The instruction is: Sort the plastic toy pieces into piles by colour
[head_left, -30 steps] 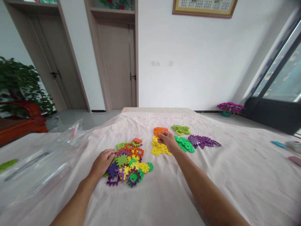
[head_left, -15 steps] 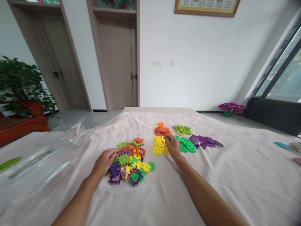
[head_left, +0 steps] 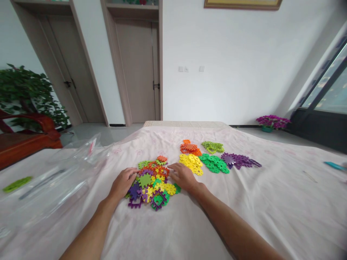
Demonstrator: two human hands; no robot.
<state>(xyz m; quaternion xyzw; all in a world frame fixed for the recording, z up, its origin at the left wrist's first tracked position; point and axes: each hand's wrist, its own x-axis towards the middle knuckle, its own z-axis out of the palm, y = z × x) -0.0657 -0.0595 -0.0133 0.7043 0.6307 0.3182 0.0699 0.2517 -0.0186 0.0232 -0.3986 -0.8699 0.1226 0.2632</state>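
Note:
A mixed pile of flat plastic building pieces (head_left: 146, 180) in purple, yellow, green and orange lies between my hands. My left hand (head_left: 124, 182) rests against the pile's left edge, its fingers loosely bent and holding nothing that I can see. At the right side of the pile is my right hand (head_left: 184, 176), fingers apart and pointing left, with nothing visible in them. Just beyond it lie heaps of one colour each: yellow flower-shaped pieces (head_left: 193, 163), green pieces (head_left: 214, 163), orange pieces (head_left: 189, 148), lime pieces (head_left: 213, 147) and purple pieces (head_left: 240, 160).
Clear plastic bags (head_left: 59, 184) spread over the left of the cloth-covered table (head_left: 168, 231), with a lime piece (head_left: 17, 184) among them. Toward the right lie a thin pale strip (head_left: 309, 176) and a blue object (head_left: 334, 165).
My right hand has moved from the yellow heap back left to the mixed pile, its fingers now apart. My left hand stays at the pile's left edge. The view has tilted slightly down.

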